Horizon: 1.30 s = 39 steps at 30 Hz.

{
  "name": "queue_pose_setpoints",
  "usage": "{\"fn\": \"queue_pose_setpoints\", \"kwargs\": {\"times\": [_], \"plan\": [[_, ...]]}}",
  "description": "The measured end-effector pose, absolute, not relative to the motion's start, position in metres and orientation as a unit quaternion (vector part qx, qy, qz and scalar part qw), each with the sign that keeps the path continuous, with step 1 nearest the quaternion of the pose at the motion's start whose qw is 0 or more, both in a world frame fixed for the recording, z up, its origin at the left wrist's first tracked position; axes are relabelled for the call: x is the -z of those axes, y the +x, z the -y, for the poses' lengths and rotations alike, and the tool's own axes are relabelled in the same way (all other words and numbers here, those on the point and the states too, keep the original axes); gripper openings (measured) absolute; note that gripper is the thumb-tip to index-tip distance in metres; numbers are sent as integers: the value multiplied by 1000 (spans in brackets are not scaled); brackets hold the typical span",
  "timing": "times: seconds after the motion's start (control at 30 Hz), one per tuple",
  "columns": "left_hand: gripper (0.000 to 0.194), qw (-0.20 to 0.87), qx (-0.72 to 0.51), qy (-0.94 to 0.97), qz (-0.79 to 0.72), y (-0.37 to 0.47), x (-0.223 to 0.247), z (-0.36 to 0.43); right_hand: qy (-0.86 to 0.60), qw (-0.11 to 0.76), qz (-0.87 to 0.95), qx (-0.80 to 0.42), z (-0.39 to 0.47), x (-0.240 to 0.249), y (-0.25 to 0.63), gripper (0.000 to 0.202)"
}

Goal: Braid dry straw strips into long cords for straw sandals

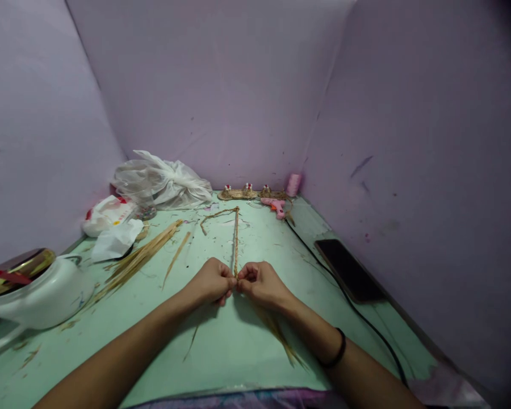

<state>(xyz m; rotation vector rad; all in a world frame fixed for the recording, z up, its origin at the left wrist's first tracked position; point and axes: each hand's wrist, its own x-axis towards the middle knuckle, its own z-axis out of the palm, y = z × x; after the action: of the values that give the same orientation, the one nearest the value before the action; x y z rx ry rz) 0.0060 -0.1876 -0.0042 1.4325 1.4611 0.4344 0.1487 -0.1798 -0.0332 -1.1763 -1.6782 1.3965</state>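
A thin braid of tan dried fibre (237, 241) runs straight away from me along the table, its far end bending left into a loose length of braid (216, 216). At its near end my left hand (216, 281) pinches the braid between thumb and fingers. Close beside it, my right hand (258, 284) pinches the same spot, the fingertips of both hands almost touching. Unbraided fibre strands (281, 341) trail out below my right hand toward the table's front. A dark band circles my right wrist.
A bundle of dried fibre strips (147, 258) lies left, past a white pot (51, 292). Plastic bags (166, 182) fill the back left. Toward the back right are a pink glue gun (275, 207), a thread spool (293, 184) and decorated woven pieces (238, 194). A phone (349, 270) and black cable (336, 278) lie right.
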Motion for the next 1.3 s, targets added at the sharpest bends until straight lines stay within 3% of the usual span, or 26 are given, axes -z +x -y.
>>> {"fn": "queue_pose_setpoints", "kwargs": {"times": [0.2, 0.43, 0.7, 0.8, 0.97, 1.1, 1.2, 1.3], "plan": [[17, 393, -238, 656, -598, 6, 6, 186, -483, 325, 729, -359, 188, 23, 152, 10], [14, 459, -285, 577, -613, 13, 8, 191, -502, 289, 776, -249, 200, 14, 156, 14], [14, 579, -360, 488, -545, 13, -11, 198, -380, 320, 868, 19, 205, 21, 157, 18], [15, 575, -388, 479, -539, 12, -15, 194, -364, 335, 868, -47, 202, 13, 161, 17], [19, 534, -418, 521, -517, 10, -17, 186, -455, 516, 636, -348, 179, -8, 164, 25], [18, 471, -407, 599, -503, 8, -12, 185, -405, 403, 482, -664, 165, -10, 157, 25], [19, 454, -386, 618, -512, 8, -5, 187, -374, 356, 497, -697, 166, -2, 152, 23], [22, 444, -372, 621, -528, 9, -2, 189, -404, 377, 574, -604, 169, 6, 152, 17]]}}
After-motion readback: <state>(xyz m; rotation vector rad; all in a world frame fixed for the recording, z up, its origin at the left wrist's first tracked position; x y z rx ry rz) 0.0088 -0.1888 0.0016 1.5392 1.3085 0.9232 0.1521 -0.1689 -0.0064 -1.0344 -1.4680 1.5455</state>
